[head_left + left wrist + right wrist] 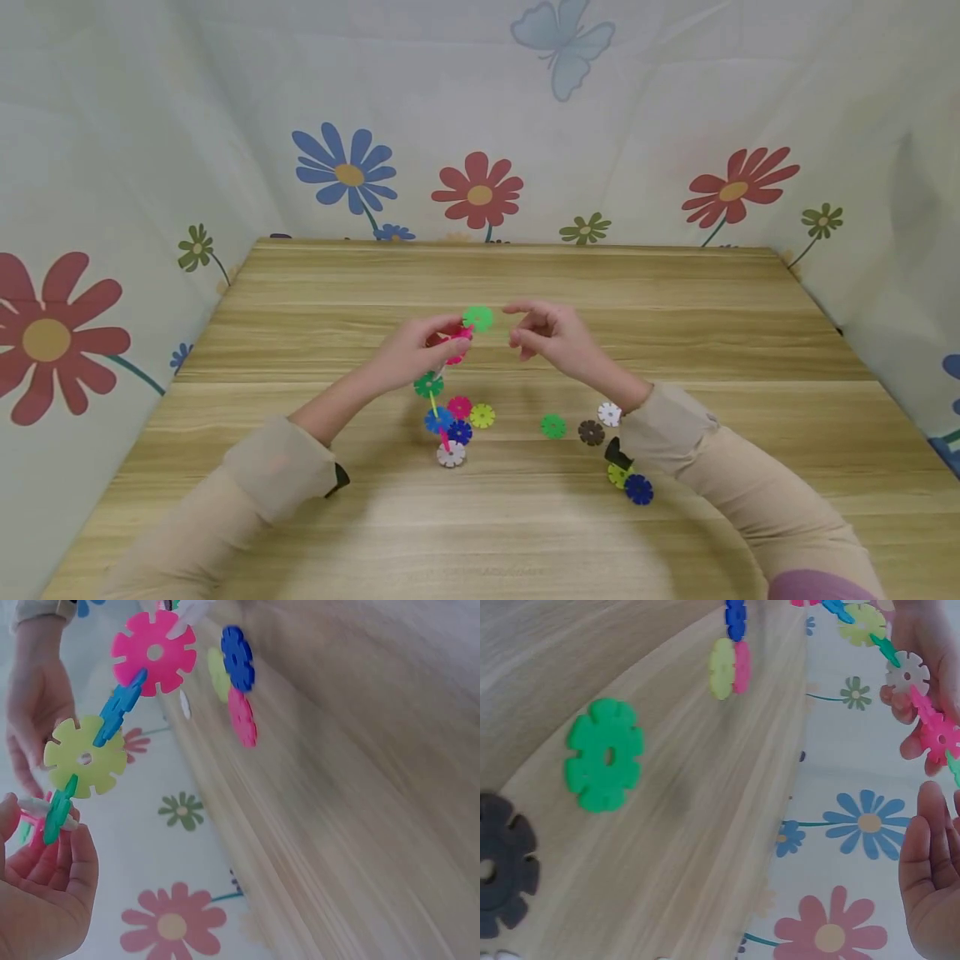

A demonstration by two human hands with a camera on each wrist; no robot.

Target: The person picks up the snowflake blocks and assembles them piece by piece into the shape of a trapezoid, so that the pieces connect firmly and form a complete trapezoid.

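Observation:
My left hand [408, 354] pinches a chain of notched plastic snowflake discs near its upper end, around a pink disc [934, 744]. A light green disc [477, 318] tips the chain, just beyond the left fingertips. From the hand the chain hangs toward the table; in the left wrist view a teal disc [60, 815], a yellow disc [105, 771], a blue disc [118, 709] and another pink disc [135, 656] follow one another. Right of the light green disc, my right hand [558, 337] hovers apart from it, index finger extended, holding nothing.
Beside the chain's lower end lie a pink disc [460, 407], a yellow disc [487, 418] and a dark blue disc [459, 432]. Toward the right sleeve lie a green disc [553, 427], a dark brown disc [591, 432], a white disc [609, 414] and another dark blue disc [639, 490].

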